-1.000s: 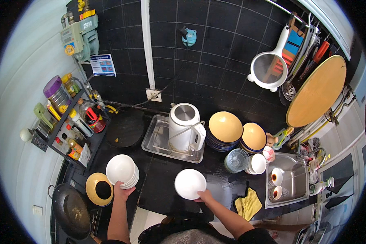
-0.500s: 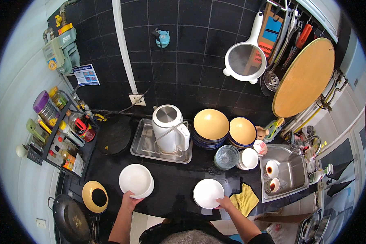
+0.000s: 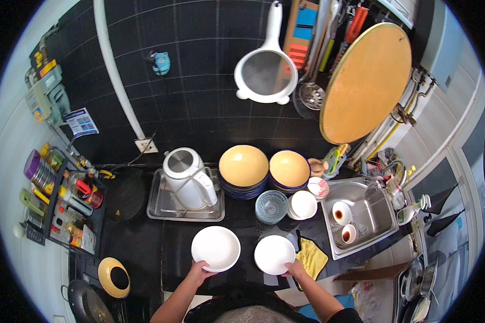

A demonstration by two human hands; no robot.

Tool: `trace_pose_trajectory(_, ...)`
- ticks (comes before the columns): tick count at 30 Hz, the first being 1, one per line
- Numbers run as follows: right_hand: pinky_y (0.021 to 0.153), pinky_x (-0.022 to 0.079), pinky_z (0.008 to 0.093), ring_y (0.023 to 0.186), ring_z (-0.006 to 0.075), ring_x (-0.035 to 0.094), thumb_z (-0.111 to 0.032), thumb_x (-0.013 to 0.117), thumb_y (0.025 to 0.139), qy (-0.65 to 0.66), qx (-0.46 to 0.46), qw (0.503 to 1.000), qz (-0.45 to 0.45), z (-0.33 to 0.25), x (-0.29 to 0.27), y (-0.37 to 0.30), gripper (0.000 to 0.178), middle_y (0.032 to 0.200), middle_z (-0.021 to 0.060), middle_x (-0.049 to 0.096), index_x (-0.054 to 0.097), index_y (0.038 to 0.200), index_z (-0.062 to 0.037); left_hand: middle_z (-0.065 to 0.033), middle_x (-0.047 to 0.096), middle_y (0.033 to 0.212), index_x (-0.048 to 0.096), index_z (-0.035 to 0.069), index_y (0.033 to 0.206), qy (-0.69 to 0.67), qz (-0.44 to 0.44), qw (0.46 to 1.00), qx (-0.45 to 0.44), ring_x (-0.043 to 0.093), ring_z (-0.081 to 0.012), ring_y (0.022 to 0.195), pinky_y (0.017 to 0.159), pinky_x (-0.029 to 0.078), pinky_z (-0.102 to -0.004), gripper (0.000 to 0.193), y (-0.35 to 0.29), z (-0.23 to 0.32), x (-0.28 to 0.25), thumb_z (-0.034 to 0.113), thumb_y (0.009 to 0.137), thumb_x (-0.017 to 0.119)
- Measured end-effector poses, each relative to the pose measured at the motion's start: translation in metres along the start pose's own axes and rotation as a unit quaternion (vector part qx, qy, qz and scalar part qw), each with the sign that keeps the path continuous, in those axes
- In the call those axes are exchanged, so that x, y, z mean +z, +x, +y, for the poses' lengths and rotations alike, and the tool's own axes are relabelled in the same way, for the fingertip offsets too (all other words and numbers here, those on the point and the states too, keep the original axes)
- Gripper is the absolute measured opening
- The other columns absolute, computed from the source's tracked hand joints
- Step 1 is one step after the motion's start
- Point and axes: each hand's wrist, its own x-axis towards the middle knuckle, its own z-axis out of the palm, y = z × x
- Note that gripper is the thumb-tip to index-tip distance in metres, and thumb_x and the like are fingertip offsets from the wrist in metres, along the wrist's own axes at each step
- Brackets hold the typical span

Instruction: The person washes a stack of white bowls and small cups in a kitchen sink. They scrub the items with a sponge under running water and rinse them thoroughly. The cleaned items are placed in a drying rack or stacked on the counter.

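At the counter's near edge, my left hand (image 3: 200, 272) is closed on the near rim of a white bowl (image 3: 216, 247). To its right, my right hand (image 3: 293, 269) grips the lower right rim of a slightly smaller white bowl (image 3: 274, 253). A small gap separates the two bowls, and both open upward. Whether either is a single bowl or a nested stack, I cannot tell. Just right of my right hand lies a yellow cloth (image 3: 312, 259).
Behind stand a white kettle (image 3: 190, 180) on a metal tray (image 3: 213, 215), stacked cream bowls (image 3: 243, 165), glass bowls (image 3: 271, 207) and small white bowls (image 3: 303, 205). The sink (image 3: 369, 210) at right holds two cups with dark liquid. A bottle rack (image 3: 73, 210) and wok (image 3: 86, 304) stand left.
My left hand has carried its bowl rightward, closer to the other one. My right hand keeps hold of its bowl with little movement. The whole view has turned toward the right.
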Motion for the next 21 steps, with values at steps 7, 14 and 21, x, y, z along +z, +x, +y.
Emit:
trace_pose_trajectory(7,0.056,0.058,0.0427,0.084,0.0350,0.061,-0.002,0.051,0.078,0.043,0.013,0.999,0.015,0.004,-0.025,-0.006,0.044,0.105,0.0209,0.054,0.041,0.120,0.0065,-0.0187,0.040,0.122,0.025,0.009,0.128,0.009,-0.032,0.999,0.006,0.047,-0.0392,0.109,0.083,0.043,-0.0582,0.068,0.033,-0.009,0.061,0.003,0.065,0.049)
trace_pose_trajectory(14,0.056,0.058,0.0428,0.085,0.0348,0.060,-0.002,0.051,0.077,0.066,0.002,0.997,0.033,-0.007,-0.033,-0.018,0.043,0.105,0.0208,0.054,0.041,0.118,0.0088,-0.0205,0.041,0.123,0.026,0.003,0.128,0.005,-0.039,0.999,0.026,0.045,-0.0378,0.112,0.089,0.041,-0.0555,0.066,0.039,-0.005,0.098,0.005,0.066,0.048)
trace_pose_trajectory(21,0.057,0.058,0.0412,0.084,0.0340,0.061,-0.004,0.051,0.079,0.013,-0.001,1.000,0.010,-0.002,-0.033,-0.009,0.040,0.102,0.0220,0.055,0.042,0.116,0.0088,-0.0207,0.036,0.124,0.023,0.007,0.128,-0.029,-0.024,0.999,0.026,0.042,-0.0396,0.113,0.086,0.042,-0.0587,0.069,0.058,-0.010,0.098,0.002,0.065,0.050)
